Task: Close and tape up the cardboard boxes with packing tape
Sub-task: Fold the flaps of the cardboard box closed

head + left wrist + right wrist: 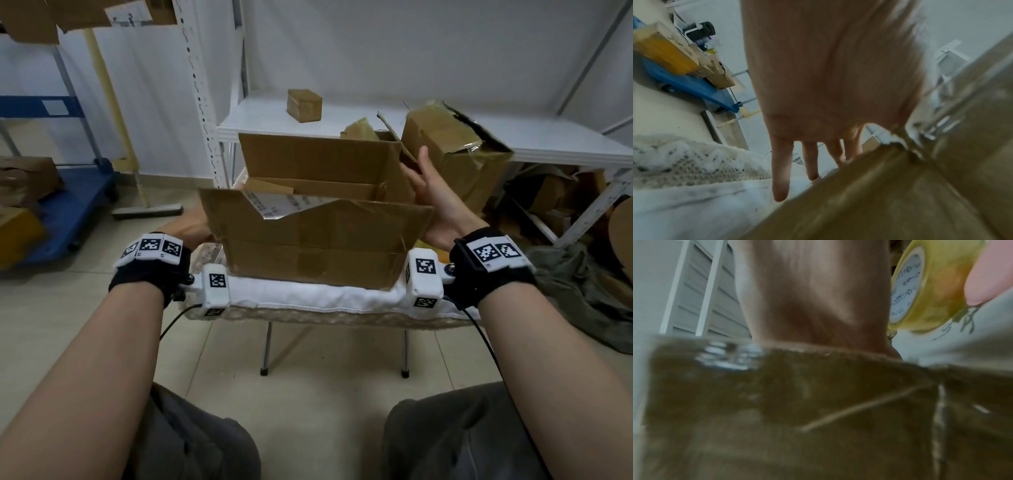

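An open cardboard box point(315, 253) stands on a small table covered with a white cloth point(325, 298). Its far flap is upright, its near flap leans up toward me, and printed paper lies inside. My left hand point(191, 228) lies flat against the box's left side, its fingers point(780, 178) straight. Fingers extended, my right hand point(433, 202) presses its palm against the raised right flap. A yellowish roll of packing tape point(929, 288) sits on the cloth just right of the box point(777, 410), beside my right hand point(813, 296). Neither hand holds it.
Behind the table, a white shelf point(565, 150) carries a small taped box point(305, 105) and a torn, taped box point(452, 150). A blue cart point(78, 205) with boxes stands on the floor at left. More cardboard is piled under the shelf at right.
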{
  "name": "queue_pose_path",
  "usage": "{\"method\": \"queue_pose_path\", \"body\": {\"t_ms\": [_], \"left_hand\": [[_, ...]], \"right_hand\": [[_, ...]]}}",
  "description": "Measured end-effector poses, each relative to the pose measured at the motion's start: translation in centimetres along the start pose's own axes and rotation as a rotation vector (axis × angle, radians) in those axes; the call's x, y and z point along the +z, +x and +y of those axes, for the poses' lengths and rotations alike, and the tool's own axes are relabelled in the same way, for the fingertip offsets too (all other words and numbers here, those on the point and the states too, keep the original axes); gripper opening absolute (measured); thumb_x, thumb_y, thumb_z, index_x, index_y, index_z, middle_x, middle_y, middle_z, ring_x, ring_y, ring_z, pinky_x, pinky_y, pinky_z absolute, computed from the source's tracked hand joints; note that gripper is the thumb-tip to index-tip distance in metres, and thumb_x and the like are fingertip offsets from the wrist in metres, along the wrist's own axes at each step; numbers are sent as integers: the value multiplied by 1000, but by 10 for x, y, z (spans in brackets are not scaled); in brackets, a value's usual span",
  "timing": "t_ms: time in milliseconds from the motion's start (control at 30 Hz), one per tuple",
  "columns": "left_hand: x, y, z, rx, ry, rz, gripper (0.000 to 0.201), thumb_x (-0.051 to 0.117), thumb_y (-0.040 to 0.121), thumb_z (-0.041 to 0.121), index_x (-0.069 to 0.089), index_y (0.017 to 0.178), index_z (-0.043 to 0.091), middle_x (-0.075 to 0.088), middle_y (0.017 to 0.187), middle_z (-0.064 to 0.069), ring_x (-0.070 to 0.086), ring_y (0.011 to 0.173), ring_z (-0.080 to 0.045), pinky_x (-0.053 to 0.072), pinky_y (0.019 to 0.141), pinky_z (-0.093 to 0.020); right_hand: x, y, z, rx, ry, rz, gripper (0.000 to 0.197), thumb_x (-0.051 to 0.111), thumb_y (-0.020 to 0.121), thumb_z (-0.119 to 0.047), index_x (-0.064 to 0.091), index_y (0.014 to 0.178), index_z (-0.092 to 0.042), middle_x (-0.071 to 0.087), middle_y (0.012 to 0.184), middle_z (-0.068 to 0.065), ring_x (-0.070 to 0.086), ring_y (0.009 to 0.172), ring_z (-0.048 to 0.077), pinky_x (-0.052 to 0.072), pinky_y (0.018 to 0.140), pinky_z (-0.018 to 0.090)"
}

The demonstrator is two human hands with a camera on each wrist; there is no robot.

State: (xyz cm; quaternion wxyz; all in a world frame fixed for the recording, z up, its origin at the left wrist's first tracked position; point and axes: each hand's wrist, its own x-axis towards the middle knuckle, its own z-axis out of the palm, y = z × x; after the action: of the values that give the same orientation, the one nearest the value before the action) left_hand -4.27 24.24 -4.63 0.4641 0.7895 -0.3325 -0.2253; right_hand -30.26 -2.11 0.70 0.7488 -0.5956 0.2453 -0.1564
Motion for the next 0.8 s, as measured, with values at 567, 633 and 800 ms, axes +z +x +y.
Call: {"method": "queue_pose_path", "body": {"t_ms": [567, 633, 800], "left_hand": [[7, 6, 34, 7, -395, 99, 108, 85, 50, 69, 46, 142, 28, 55, 140, -4, 60, 119, -17, 49, 97, -32], [10, 18, 39, 64, -234, 257, 108, 87, 63, 52, 26, 150, 38, 37, 153, 0, 47, 129, -18, 43, 104, -39], [26, 40, 64, 246, 446, 248, 128, 89, 67, 18, -1, 156, 36, 1, 165, 5, -1, 152, -25, 11, 121, -55]], "right_hand": [[-11, 20, 21, -28, -439, 115, 19, 59, 98, 0, 70, 100, -15, 73, 89, 1, 66, 81, 15, 56, 68, 25], [-14, 24, 20, -12, -420, 177, 21, 58, 100, -8, 71, 114, -16, 73, 103, 4, 67, 92, 18, 56, 72, 27], [-11, 28, 16, -40, -305, 246, 45, 47, 105, -43, 49, 143, -18, 59, 138, -1, 60, 115, 18, 49, 101, 43]]}}
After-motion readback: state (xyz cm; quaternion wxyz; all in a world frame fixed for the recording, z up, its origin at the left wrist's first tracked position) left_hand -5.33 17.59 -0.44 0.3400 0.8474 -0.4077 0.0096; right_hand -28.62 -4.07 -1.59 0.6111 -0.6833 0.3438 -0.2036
